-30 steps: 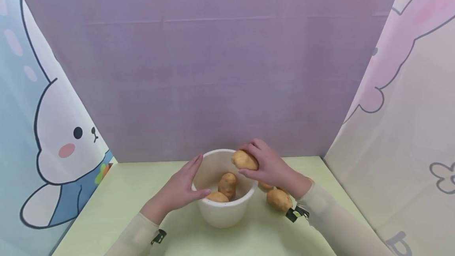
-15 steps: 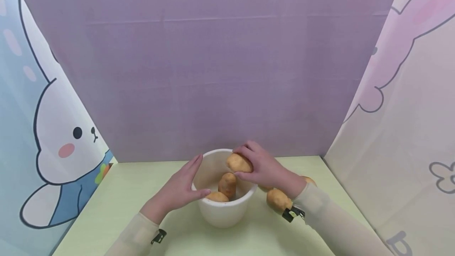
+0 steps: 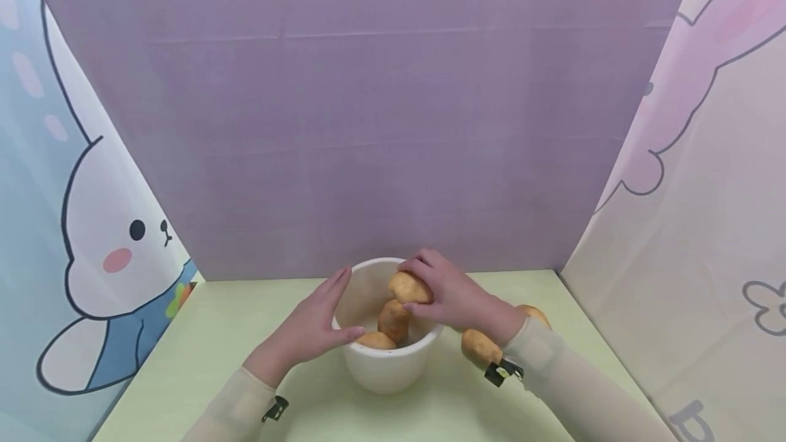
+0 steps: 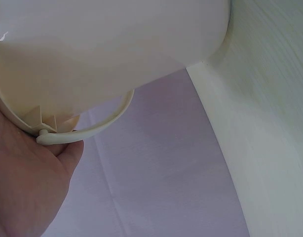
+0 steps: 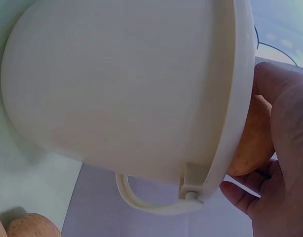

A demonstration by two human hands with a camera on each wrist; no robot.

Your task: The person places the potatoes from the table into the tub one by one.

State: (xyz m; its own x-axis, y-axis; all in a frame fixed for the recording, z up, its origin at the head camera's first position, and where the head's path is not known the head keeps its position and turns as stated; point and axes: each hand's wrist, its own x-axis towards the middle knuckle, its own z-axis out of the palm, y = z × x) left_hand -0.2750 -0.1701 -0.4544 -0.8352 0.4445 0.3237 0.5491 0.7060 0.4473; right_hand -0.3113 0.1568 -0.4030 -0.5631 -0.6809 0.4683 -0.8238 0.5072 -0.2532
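A white bucket (image 3: 385, 370) stands upright on the pale green table. Two potatoes lie inside, one brownish potato (image 3: 394, 320) and one partly hidden potato (image 3: 376, 340) by the front wall. My right hand (image 3: 454, 299) grips another potato (image 3: 408, 287) at the bucket's mouth, thumb on the near side and fingers over the top. In the right wrist view this held potato (image 5: 255, 138) overlaps the rim. On the left, my left hand (image 3: 307, 326) rests against the rim, fingers extended along it and the thumb reaching over the front edge.
Right of the bucket, a potato (image 3: 480, 348) and another potato (image 3: 534, 314) lie partly behind my right forearm. The bucket's curved handle (image 5: 156, 207) hangs at its far side. A purple backdrop (image 3: 393, 155) rises behind the table, with cartoon-printed side panels.
My right hand has moved left and slightly down with its potato, from over the right rim to over the bucket's mouth. The left hand has stayed in place.
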